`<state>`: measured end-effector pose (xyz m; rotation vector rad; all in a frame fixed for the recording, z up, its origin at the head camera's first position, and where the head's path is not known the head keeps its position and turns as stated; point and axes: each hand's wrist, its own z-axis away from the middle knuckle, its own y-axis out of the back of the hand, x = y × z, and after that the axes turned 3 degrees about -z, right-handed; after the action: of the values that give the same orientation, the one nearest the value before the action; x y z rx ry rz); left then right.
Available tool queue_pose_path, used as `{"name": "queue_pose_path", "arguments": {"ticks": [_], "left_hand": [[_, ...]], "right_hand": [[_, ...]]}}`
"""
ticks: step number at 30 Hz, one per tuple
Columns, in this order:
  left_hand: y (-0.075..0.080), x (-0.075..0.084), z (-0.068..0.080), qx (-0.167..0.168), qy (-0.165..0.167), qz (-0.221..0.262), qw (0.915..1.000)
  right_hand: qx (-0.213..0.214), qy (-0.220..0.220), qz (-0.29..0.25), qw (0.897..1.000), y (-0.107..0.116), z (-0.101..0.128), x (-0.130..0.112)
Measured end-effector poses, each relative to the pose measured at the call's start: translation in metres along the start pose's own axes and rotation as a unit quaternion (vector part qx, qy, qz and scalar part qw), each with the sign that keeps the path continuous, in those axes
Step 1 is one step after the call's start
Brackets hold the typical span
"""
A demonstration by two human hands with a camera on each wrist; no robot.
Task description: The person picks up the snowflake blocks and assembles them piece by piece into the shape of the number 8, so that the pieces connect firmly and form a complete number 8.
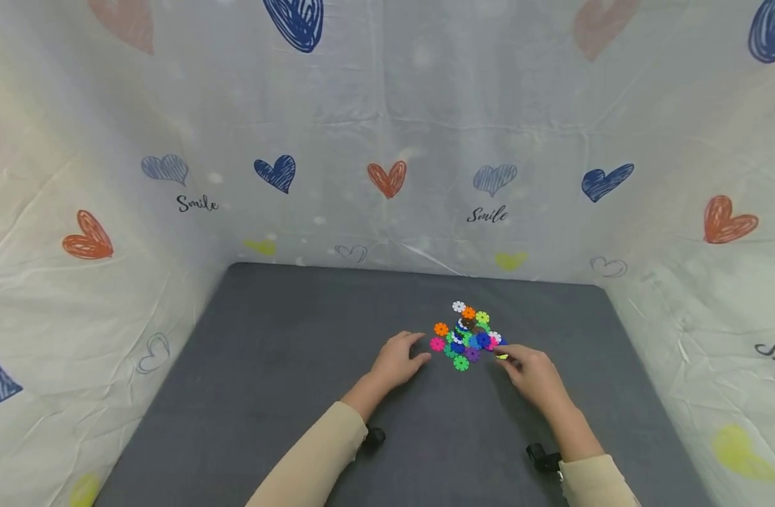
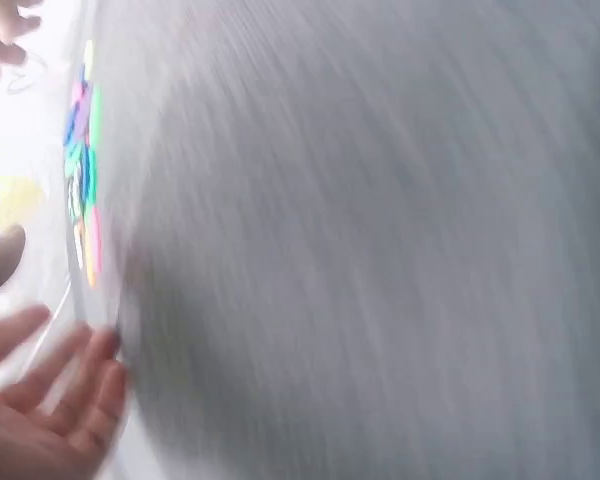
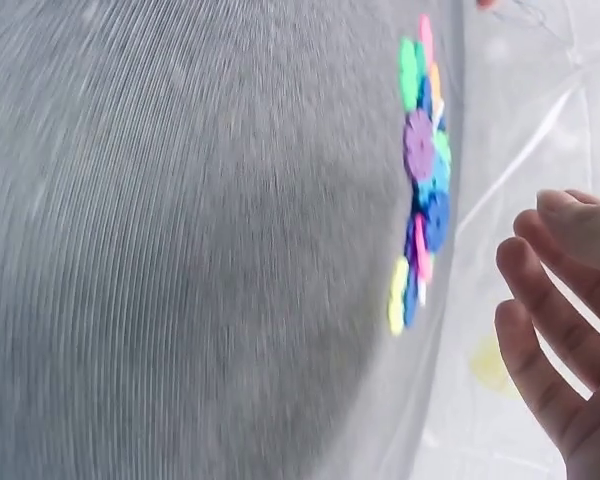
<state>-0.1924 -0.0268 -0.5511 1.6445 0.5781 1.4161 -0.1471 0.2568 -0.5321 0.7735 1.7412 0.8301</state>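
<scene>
A pile of colourful snowflake-shaped plastic discs (image 1: 473, 354) lies on the dark grey table, some overlapping, others loose round the rim. My left hand (image 1: 397, 360) is just left of the pile, fingers spread and apart from the discs. In the left wrist view the left hand (image 2: 55, 400) is blurred and holds nothing. At the pile's right edge, my right hand (image 1: 532, 373) has its fingertips beside a yellow disc (image 1: 501, 356). The right wrist view shows the right hand (image 3: 570, 310) with loosely bent fingers, nothing between them, and the yellow disc (image 3: 397, 296) on the table.
The grey table (image 1: 286, 352) extends on both sides of the pile. White curtains printed with hearts (image 1: 387, 179) and lettering hang behind it and at both sides. A black wrist camera (image 1: 542, 458) is strapped at the right wrist, another (image 1: 375, 439) at the left.
</scene>
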Motion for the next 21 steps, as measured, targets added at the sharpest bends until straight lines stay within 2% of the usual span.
{"name": "queue_pose_path", "arguments": {"ticks": [3,6,9,11,15,21], "left_hand": [[-0.013,0.008,-0.006,-0.007,0.023,-0.005,0.9997],[-0.022,0.014,-0.011,0.005,0.017,-0.057,0.9982],[-0.029,0.018,-0.015,0.009,0.008,-0.112,0.9936],[-0.032,0.018,-0.017,0.005,0.004,-0.133,0.9911],[-0.034,0.018,-0.021,0.008,0.003,-0.124,0.9923],[-0.034,0.019,-0.027,0.027,-0.023,-0.105,0.9939]], "right_hand": [[-0.019,-0.013,-0.012,1.0,-0.01,-0.006,-0.001],[-0.034,-0.046,-0.016,0.998,-0.019,-0.013,-0.003],[-0.039,-0.098,-0.01,0.994,-0.028,-0.019,-0.005],[-0.042,-0.134,-0.012,0.99,-0.034,-0.021,-0.006],[-0.046,-0.174,-0.016,0.984,-0.044,-0.025,-0.007],[-0.034,-0.175,-0.018,0.984,-0.048,-0.03,-0.01]]}}
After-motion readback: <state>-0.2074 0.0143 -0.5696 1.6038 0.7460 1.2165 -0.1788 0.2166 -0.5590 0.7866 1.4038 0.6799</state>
